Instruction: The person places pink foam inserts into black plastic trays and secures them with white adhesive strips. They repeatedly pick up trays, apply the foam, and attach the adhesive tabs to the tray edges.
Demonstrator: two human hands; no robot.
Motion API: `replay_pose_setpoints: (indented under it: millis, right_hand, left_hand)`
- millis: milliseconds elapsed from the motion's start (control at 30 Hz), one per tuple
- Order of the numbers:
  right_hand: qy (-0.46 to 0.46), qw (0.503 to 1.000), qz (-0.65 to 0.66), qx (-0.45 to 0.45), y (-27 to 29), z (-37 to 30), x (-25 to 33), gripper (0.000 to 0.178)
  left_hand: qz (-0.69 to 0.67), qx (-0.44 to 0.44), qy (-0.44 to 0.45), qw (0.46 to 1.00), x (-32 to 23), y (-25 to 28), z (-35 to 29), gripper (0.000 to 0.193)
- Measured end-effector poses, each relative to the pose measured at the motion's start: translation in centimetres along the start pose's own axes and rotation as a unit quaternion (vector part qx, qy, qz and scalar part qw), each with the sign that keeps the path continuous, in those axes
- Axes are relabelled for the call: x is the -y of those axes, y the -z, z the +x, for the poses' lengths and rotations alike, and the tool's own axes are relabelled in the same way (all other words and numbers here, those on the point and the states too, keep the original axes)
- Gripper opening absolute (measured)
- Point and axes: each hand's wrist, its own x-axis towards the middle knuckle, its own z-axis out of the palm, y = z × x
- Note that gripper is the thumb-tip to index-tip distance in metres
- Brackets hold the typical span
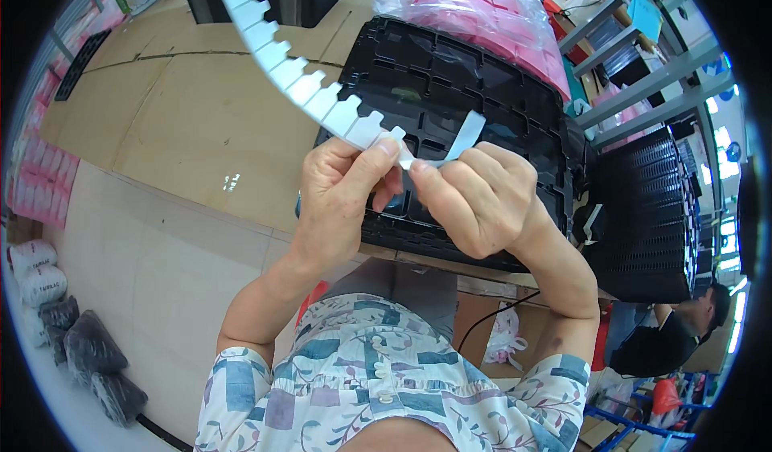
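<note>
Shirt [378, 371], white strip [304, 88], end in left grip [338, 191]

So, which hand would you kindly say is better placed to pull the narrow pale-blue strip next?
Probably the right hand: it appears to pinch the narrow pale-blue strip, while the left hand holds the long white toothed strip.
</note>
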Motion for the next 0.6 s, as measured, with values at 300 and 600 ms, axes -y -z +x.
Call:
replay_pose_setpoints:
  millis: [300, 600]
  right_hand:
    - [-0.537, 0.705, 0.457, 0.07, 6.6, -2.6, -7.6, 0.012]
    - [-0.585, 0.72, 0.224, 0.299, 6.3, -17.1, -20.2, 0.015]
  left_hand:
    - [-0.02, 0.075, 0.019, 0.997, -0.3, -1.4, -1.6, 0.021]
    - [0.196, 0.118, 0.067, 0.971, 0.8, -1.3, -1.6, 0.015]
